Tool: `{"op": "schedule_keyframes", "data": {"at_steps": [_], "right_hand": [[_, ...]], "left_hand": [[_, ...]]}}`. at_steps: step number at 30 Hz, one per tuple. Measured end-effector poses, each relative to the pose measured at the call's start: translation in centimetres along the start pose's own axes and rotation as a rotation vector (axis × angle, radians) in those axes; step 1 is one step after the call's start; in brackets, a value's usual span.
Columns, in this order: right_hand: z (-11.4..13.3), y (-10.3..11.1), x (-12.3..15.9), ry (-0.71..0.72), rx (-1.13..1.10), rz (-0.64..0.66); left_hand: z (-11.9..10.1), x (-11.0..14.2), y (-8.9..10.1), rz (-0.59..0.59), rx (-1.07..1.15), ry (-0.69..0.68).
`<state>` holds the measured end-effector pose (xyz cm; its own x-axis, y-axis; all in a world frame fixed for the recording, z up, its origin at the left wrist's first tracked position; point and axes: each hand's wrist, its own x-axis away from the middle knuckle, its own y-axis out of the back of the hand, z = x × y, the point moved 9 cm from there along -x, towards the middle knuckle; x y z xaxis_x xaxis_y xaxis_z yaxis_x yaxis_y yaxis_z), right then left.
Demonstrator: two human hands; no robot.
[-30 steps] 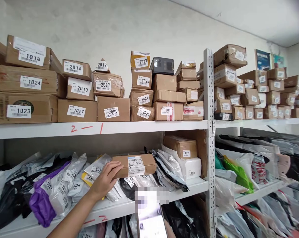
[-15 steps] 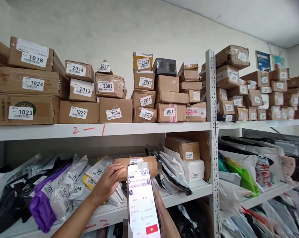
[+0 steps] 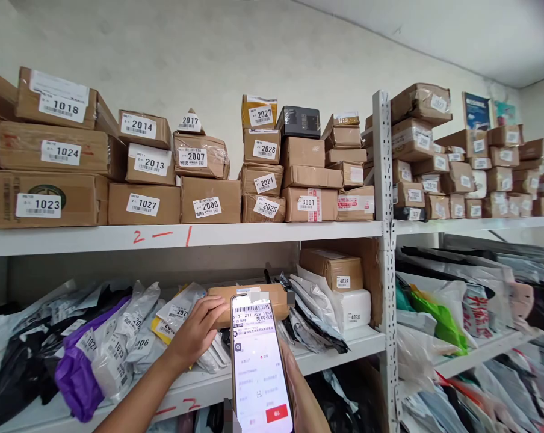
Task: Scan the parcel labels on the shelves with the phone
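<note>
My left hand [image 3: 195, 334] grips the left end of a long brown cardboard parcel [image 3: 276, 297] that lies on top of the bags on the middle shelf. My right hand [image 3: 301, 397] holds a smartphone [image 3: 259, 367] upright in front of that parcel, its lit screen facing me and covering the parcel's label. Only the palm edge and a few fingers of the right hand show behind the phone.
White metal shelving [image 3: 182, 236] carries numbered cardboard boxes [image 3: 141, 204] on top and plastic mailer bags [image 3: 86, 355] below. Boxes 4039 [image 3: 333, 270] and 4038 [image 3: 353, 310] sit to the right. A steel upright [image 3: 383, 240] divides this rack from another full of parcels [image 3: 457, 174].
The phone rose from the bottom edge up in front of the brown parcel, hiding its label. My left hand stayed on the parcel's left end.
</note>
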<state>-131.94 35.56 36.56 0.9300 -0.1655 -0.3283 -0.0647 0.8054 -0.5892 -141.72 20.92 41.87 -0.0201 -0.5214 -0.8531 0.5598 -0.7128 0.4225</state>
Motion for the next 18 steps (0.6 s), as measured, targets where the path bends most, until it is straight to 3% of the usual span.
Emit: {"op": "schedule_keyframes", "data": {"at_steps": [9,14,18], "right_hand": [[0.0,-0.2,0.3,0.013,-0.008,0.022],[-0.6,-0.8,2.4,-0.137,-0.095,0.159],[-0.9,-0.1,3.8,-0.173,-0.1,0.135]], "left_hand": [[-0.3,-0.2,0.4,-0.011,-0.011,-0.011],[-0.2,-0.4,0.4,-0.023,-0.007,-0.013],[0.0,-0.7,1.0,-0.032,0.005,0.007]]}}
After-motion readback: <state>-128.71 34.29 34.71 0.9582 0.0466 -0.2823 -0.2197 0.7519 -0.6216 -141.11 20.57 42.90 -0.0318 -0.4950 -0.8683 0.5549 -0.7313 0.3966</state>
